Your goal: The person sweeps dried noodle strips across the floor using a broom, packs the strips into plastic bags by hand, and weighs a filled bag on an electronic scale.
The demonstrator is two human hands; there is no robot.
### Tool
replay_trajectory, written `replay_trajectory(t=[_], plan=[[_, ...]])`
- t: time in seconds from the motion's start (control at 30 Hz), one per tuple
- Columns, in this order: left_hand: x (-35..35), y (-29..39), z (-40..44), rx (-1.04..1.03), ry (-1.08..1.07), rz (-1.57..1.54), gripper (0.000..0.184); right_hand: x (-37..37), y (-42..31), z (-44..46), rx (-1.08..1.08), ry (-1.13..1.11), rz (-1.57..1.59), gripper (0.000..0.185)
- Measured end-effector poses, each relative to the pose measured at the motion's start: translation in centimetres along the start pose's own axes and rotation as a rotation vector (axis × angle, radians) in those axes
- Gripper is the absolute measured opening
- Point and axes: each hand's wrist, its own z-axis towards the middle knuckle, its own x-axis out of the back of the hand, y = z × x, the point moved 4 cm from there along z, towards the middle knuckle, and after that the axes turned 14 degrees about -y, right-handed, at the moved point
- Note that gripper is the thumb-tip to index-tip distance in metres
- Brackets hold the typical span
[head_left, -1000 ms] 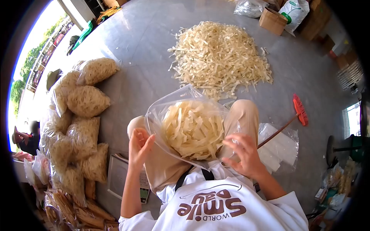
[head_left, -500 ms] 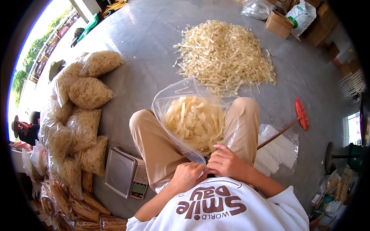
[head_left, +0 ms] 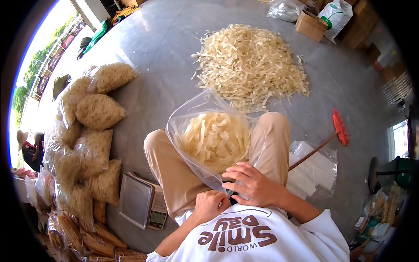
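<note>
A clear plastic bag [head_left: 179,124] stands open between my knees, with pale flat strips [head_left: 216,142] inside it. My left hand [head_left: 211,205] is closed at the near edge of the bag, close to my shirt; what its fingers hold is too small to make out. Beside it, my right hand [head_left: 248,183] touches the bag's near rim, its fingers bent and somewhat apart. Beyond the bag, a large heap of the same strips [head_left: 253,63] lies on the grey floor.
Filled bags [head_left: 99,111] are stacked at the left, near a scale [head_left: 137,201]. At the right are a red broom [head_left: 339,126] and flat plastic packs [head_left: 312,170]. A cardboard box [head_left: 310,25] sits at the back. Another person [head_left: 32,150] is at the far left.
Both hands have come from the bag's sides down to its near edge. In the last half second, my right hand's fingers have lifted and spread a little.
</note>
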Motion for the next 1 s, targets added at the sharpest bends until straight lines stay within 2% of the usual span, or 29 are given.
replay_trajectory(t=[0.07, 0.2, 0.3, 0.47, 0.67, 1.0], plan=[[0.3, -0.1, -0.2, 0.079, 0.039, 0.009, 0.01, -0.2, -0.7, 0.4, 0.106, -0.028, 0.004, 0.033], [0.1, -0.7, -0.6, 0.061, 0.011, 0.03, 0.011, -1.7, -0.7, 1.3, 0.146, -0.086, -0.071, 0.016], [0.1, -1.0, -0.8, 0.054, 0.005, 0.019, 0.013, -2.3, -0.5, 2.1, 0.196, -0.066, -0.056, 0.015], [0.0, -1.4, -1.3, 0.072, 0.004, -0.02, 0.016, -3.5, -0.2, 2.8, 0.209, -0.103, -0.1, 0.017], [-0.2, -1.7, -1.4, -0.003, -0.001, 0.094, 0.017, -4.2, -0.1, 3.0, 0.217, -0.157, -0.163, 0.018], [0.6, -1.7, -1.1, 0.075, 0.078, -0.104, 0.021, -2.4, 2.0, 4.0, 0.237, -0.153, -0.124, 0.01]])
